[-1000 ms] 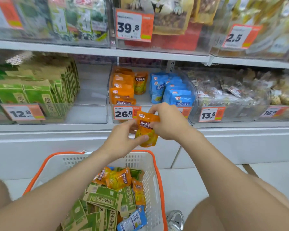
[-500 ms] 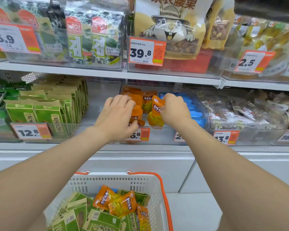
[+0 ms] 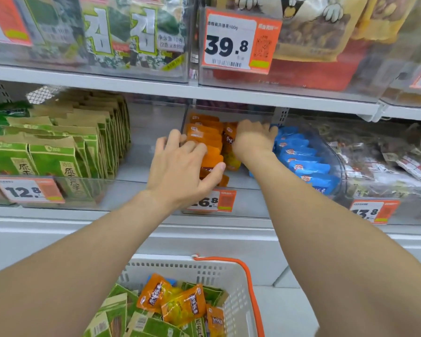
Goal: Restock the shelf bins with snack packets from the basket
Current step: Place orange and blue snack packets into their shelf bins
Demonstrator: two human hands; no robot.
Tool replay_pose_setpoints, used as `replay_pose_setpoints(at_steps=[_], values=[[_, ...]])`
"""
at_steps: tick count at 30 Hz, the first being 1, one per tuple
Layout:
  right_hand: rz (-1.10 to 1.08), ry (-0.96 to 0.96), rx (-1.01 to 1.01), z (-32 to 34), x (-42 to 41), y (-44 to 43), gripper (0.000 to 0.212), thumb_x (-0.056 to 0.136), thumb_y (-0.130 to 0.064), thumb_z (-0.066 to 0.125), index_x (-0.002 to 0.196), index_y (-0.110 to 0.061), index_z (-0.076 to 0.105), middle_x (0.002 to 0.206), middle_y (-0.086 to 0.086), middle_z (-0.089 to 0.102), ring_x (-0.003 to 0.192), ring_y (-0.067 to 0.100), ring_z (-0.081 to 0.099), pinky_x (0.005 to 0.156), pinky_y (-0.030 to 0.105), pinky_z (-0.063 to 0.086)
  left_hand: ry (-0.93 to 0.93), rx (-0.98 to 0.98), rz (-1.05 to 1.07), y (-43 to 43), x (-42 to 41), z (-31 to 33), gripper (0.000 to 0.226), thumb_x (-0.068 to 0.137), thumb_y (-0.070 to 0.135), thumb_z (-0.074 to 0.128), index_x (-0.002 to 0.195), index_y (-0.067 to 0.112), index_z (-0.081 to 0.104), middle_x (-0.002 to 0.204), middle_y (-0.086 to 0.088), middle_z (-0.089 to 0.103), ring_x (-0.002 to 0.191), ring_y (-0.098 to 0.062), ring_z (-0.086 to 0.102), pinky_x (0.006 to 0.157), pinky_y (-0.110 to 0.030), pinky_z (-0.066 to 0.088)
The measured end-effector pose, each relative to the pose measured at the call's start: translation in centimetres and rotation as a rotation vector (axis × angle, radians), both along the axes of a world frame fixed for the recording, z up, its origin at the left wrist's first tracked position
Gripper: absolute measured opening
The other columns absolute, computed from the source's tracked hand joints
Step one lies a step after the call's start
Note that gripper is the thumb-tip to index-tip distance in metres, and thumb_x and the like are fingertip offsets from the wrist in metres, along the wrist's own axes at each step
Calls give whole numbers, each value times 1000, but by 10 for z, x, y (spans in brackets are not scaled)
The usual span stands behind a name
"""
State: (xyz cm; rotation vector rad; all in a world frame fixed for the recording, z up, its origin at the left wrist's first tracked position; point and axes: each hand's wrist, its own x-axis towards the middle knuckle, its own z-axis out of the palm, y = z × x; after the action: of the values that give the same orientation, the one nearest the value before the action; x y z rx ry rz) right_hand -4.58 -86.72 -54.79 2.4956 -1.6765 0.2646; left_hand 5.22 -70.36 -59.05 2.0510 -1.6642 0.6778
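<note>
Both hands are in the clear bin [image 3: 258,203] on the shelf. The left hand [image 3: 182,171] lies over a row of orange snack packets [image 3: 210,142], with its thumb against the front one. The right hand [image 3: 254,138] holds one orange packet [image 3: 230,152] just beside that row. Blue packets [image 3: 304,161] sit to its right. Under the arms, the white basket [image 3: 238,288] holds more orange packets [image 3: 178,302] and green packets [image 3: 153,324].
</note>
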Motion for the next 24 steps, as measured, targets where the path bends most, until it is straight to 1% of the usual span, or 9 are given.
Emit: replay_pose_setpoints(at_steps=[4, 9, 13, 19, 22, 24], values=[[-36, 6, 46, -5, 15, -9, 52, 86, -10, 66, 136, -21, 55, 141, 16, 58, 144, 42, 34, 114, 53, 25, -24, -11, 2, -3, 1, -2, 58, 99, 68, 30, 97, 22, 66, 102, 1, 71, 109, -27, 47, 88, -45, 35], [-39, 51, 11, -5, 16, -23, 61, 85, -7, 61, 142, -24, 49, 146, 15, 54, 147, 46, 26, 118, 59, 18, -33, -40, -32, -1, 6, -6, 57, 99, 67, 32, 96, 20, 64, 99, 1, 69, 113, -30, 50, 90, -47, 35], [-12, 58, 0, -7, 16, -28, 58, 86, -7, 62, 139, -26, 48, 143, 14, 54, 146, 46, 27, 117, 58, 18, -21, -41, -54, -2, 7, -7, 55, 99, 65, 32, 98, 20, 64, 100, 0, 69, 116, -32, 50, 92, -48, 37], [-15, 108, -7, -7, 18, -33, 48, 93, -31, 56, 139, -21, 49, 145, 17, 53, 147, 49, 26, 118, 62, 15, -15, -39, -63, -2, 6, -6, 55, 99, 65, 32, 98, 20, 63, 101, 0, 69, 115, -32, 50, 93, -50, 38], [14, 92, -2, -8, 19, -32, 42, 92, -30, 53, 133, -22, 53, 140, 16, 56, 144, 47, 30, 118, 62, 14, -12, -39, -64, -1, 6, -6, 55, 100, 65, 32, 97, 20, 63, 100, 0, 69, 115, -32, 50, 93, -49, 38], [33, 90, 9, -7, 20, -31, 41, 93, -29, 51, 133, -23, 53, 139, 16, 56, 142, 47, 32, 118, 63, 14, -11, -32, -65, -1, 7, -6, 54, 100, 65, 31, 97, 20, 63, 100, 0, 69, 116, -31, 50, 93, -49, 38]])
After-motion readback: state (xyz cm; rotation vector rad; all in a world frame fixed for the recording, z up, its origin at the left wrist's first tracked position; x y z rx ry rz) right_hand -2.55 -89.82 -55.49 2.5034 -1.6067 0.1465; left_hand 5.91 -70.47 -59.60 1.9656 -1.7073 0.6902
